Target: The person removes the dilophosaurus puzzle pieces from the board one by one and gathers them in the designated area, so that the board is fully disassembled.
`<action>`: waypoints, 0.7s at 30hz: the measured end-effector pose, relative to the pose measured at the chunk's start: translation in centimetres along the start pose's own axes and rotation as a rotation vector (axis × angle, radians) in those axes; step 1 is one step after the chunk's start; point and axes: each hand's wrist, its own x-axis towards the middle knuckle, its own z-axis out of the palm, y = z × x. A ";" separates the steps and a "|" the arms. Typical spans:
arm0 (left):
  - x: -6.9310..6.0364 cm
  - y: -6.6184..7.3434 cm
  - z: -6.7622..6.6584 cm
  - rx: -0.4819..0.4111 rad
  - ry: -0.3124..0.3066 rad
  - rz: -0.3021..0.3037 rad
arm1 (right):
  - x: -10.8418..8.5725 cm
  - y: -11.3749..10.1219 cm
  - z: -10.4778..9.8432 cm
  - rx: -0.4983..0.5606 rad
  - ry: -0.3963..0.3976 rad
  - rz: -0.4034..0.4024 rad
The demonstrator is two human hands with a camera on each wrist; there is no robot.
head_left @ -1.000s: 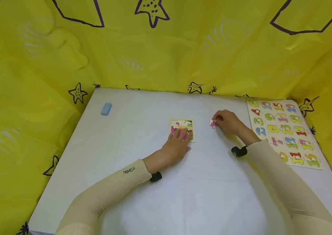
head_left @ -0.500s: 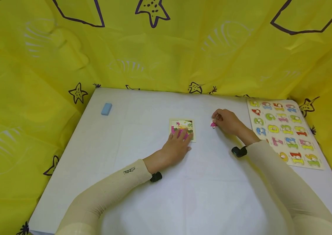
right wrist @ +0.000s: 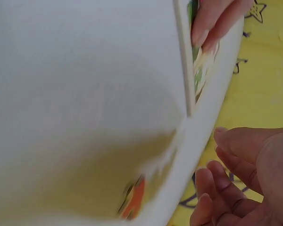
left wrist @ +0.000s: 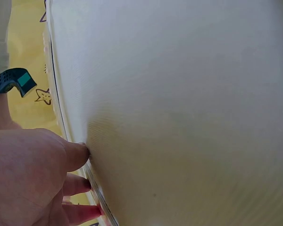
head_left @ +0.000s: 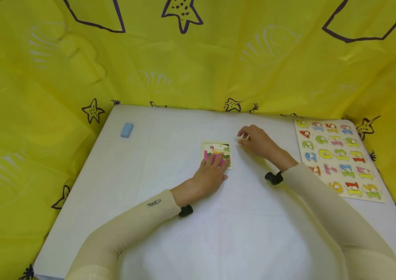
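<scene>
A small square jigsaw puzzle (head_left: 207, 144) with a pale wooden frame and a pink, green and yellow picture lies at mid-table. My left hand (head_left: 209, 179) rests on it, fingers spread over the lower half and hiding part of the picture. In the left wrist view, the thumb of that left hand (left wrist: 28, 174) lies beside the frame's edge. Just right of the puzzle, my right hand (head_left: 258, 143) is raised with thumb and index finger bent towards each other. A small jigsaw piece is pinched there, though the fingers mostly hide it. The right wrist view shows this hand (right wrist: 247, 174) with its other fingers curled.
At the right lies a wooden number board (head_left: 338, 155) with several coloured numerals. A blue block (head_left: 127, 130) sits at the far left of the white table (head_left: 170, 128). A yellow patterned curtain (head_left: 198, 70) hangs behind the table and along its sides.
My right hand has moved left towards the puzzle and slightly up. The pink-and-white jigsaw piece seen under its fingertips before has left its spot on the table. My left hand stays put.
</scene>
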 end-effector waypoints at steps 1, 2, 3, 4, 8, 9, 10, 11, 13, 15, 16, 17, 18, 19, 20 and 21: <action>0.0 0.0 0.0 0.004 0.002 0.002 | 0.2 -0.4 0.3 -0.005 0.000 -0.012; 0.0 0.0 0.0 0.007 0.002 0.004 | 0.3 -0.9 0.6 -0.009 0.000 -0.024; 0.0 0.0 0.0 0.013 0.001 0.006 | 0.5 -1.3 1.0 -0.015 -0.005 -0.031; 0.0 0.0 0.1 0.018 0.004 0.008 | 0.6 -1.7 1.3 -0.020 -0.014 -0.036; -0.1 0.0 0.0 0.026 0.002 0.010 | 0.8 -3.2 2.7 -0.060 -0.045 -0.057; -0.1 0.0 0.0 0.026 0.003 0.011 | 0.9 -3.6 3.1 -0.076 -0.051 -0.068; -0.1 0.0 0.0 0.026 0.007 0.011 | 0.9 -3.9 3.4 -0.089 -0.055 -0.078; -0.1 0.0 0.0 0.028 0.008 0.012 | 0.9 -4.2 3.6 -0.106 -0.055 -0.089; -0.1 0.1 0.0 0.034 0.017 0.016 | 1.0 -4.7 4.1 -0.140 -0.053 -0.106; -0.2 0.1 0.0 0.043 0.024 0.020 | 1.0 -5.0 4.4 -0.170 -0.046 -0.123; -0.2 0.1 0.0 0.044 0.025 0.021 | 1.0 -5.1 4.5 -0.179 -0.043 -0.124; -0.2 0.1 0.0 0.046 0.024 0.022 | 1.0 -5.2 4.5 -0.187 -0.040 -0.127; -0.2 0.1 0.0 0.046 0.024 0.022 | 1.0 -5.2 4.6 -0.191 -0.037 -0.129; -0.2 0.1 0.0 0.049 0.023 0.022 | 0.9 -5.3 4.6 -0.193 -0.035 -0.130; -0.2 0.1 0.0 0.052 0.024 0.022 | 1.0 -5.4 4.6 -0.197 -0.033 -0.132; -0.2 0.1 0.0 0.055 0.026 0.022 | 1.0 -5.4 4.7 -0.200 -0.032 -0.134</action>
